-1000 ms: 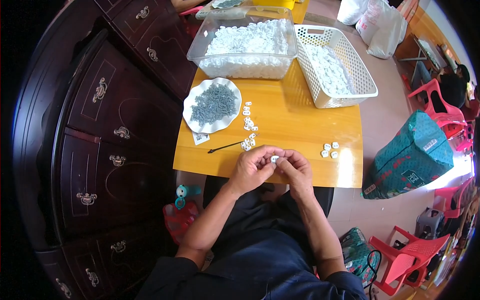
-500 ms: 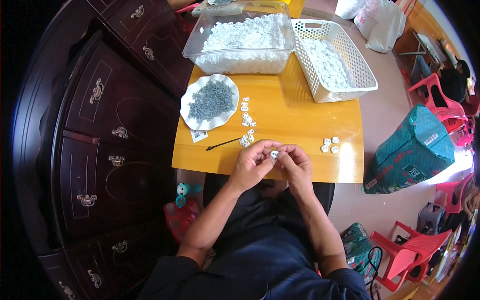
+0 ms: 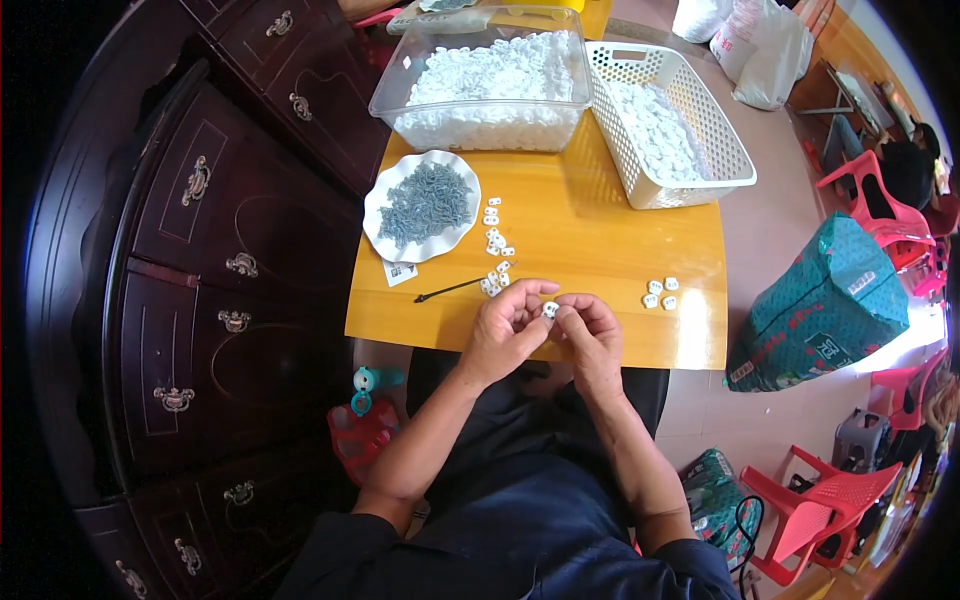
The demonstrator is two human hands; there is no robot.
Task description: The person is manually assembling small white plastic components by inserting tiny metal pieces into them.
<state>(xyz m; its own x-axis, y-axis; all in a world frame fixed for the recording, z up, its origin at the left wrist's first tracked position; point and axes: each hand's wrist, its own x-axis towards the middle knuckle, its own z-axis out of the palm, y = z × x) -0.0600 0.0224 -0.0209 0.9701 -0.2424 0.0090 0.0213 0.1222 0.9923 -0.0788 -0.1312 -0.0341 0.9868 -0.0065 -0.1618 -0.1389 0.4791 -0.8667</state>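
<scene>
Over the table's near edge, my left hand [image 3: 508, 327] pinches a small white plastic piece with dark holes [image 3: 549, 310] between thumb and fingers. My right hand [image 3: 593, 338] closes on the same piece from the other side, its thumb at the edge. What the curled fingers hide behind it I cannot make out. Several like pieces [image 3: 492, 240] lie in a loose column beyond my left hand. A black rod-like tool [image 3: 447, 291] lies left of them. Several more white pieces [image 3: 653, 287] sit to the right. A white scalloped plate [image 3: 374, 222] holds a heap of small grey screw-like parts [image 3: 428, 203].
A clear plastic tub [image 3: 480, 128] and a white perforated basket [image 3: 690, 194], both full of white pieces, stand at the back of the yellow table [image 3: 590, 235]. Dark drawers [image 3: 230, 300] rise on the left. A teal bag [image 3: 825, 305] and red chairs [image 3: 815, 510] are on the right.
The right hand's fingers have shifted slightly to the right and loosened from the left fingertips. The white piece stays between the hands.
</scene>
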